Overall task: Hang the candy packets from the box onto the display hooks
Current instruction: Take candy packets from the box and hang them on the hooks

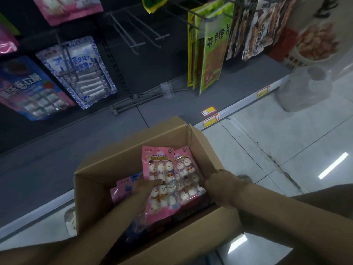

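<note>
Left hand [142,188] held the packets [162,169] at their left edge, fingers laid over the front face in what looked like a pinch, thumb hidden behind; right hand [214,181] curled round the right edge of the same pair, fingertips out of sight under the film, so the exact hold there couldn't be told. Two pink packets of snowman sweets, overlapping side by side, were tilted up inside the box [131,150], header ends toward the shelf [76,150], lower ends down among more packets. Box was open, at the shelf's front edge, floor [267,140] to its right. Bare hooks [137,31] stuck out above, between hung packets [76,69] on the left and green packets [210,52] on the right. Handling, judged: light, soft plastic film, floppy, glossy so probably slippery; contents looked squashy, so a hard squeeze on the middle could dent them. Best hold was likely the flat header strip at the top, thumb-and-finger pinch, one packet at a time so its hole lines up with a hook tip. Hang hole itself was too small to make out. Two packets gripped together might slide on each other; separating them before lifting to the hooks seemed needed
</note>
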Action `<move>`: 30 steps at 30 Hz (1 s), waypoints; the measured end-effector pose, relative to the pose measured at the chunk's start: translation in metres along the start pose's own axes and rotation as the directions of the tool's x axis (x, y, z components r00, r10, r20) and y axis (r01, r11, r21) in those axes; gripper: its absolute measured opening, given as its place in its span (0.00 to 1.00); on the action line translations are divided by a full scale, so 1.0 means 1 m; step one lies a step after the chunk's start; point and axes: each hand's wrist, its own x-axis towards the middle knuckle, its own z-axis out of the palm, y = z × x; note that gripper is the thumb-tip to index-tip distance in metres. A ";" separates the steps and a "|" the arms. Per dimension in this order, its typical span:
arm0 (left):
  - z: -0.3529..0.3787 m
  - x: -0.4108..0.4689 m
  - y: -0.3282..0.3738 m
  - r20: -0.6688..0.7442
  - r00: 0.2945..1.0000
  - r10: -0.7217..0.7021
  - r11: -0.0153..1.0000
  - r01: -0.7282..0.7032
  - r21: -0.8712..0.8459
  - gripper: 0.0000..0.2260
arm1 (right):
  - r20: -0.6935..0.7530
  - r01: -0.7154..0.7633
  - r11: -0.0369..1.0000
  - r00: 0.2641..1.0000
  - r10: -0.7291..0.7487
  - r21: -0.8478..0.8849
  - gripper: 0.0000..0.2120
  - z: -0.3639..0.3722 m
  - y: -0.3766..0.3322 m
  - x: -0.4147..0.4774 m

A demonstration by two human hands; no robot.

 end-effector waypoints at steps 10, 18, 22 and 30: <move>-0.087 -0.093 0.075 0.267 0.917 0.297 0.950 -0.312 0.012 0.14 | -0.242 0.037 0.891 0.967 0.083 0.452 0.17 -0.060 -0.014 0.011; -0.123 -0.135 0.132 0.251 0.819 0.516 0.856 -0.477 -0.201 0.17 | -0.509 0.281 0.580 0.816 0.275 0.765 0.20 -0.134 -0.028 0.025; -0.131 -0.137 0.157 0.247 0.787 0.566 0.815 -0.490 -0.309 0.17 | -0.536 0.392 0.414 0.778 0.327 0.822 0.14 -0.170 -0.027 0.020; -0.131 -0.141 0.194 0.200 0.727 0.657 0.695 -0.482 -0.533 0.18 | -0.651 0.638 0.160 0.688 0.320 0.753 0.14 -0.237 -0.032 0.005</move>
